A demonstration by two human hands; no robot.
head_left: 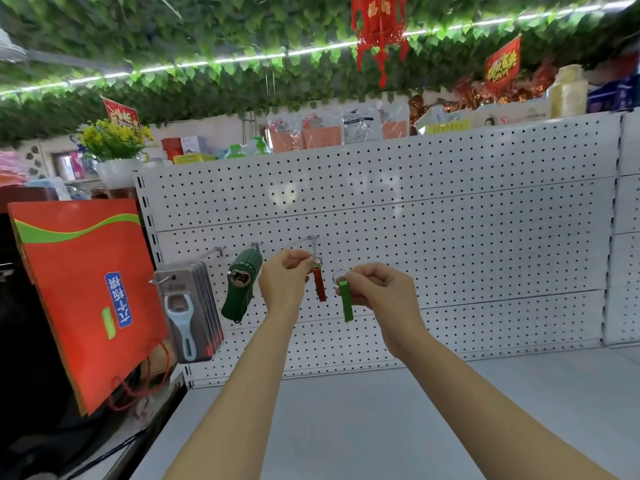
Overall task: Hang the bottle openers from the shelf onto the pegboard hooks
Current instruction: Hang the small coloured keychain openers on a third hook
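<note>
Pegboard (450, 216): white, perforated, mounted upright behind a pale grey shelf (398, 427).

Hook (313, 242): metal, projecting from the pegboard just above the left hand.

Red bottle opener (319, 284): slim, hung vertically below the hook by a metal key ring (316, 261). The ring is pinched between the curled fingers of the left hand (284, 278); whether the ring is already seated on the hook cannot be told.

Green bottle opener (345, 303): slim, held vertically in front of the pegboard, just right of the red one and apart from it. Its top end is gripped by the curled fingers of the right hand (377, 289); a key ring is seen at its upper end.

Dark green cactus-shaped opener (240, 285): hung on a neighbouring hook, left of the left hand.

Carded openers (188, 310): a stack of grey-backed packs, hung on the leftmost hook.

Red gift bag (86, 289): stood at the far left, beside the pegboard.
</note>
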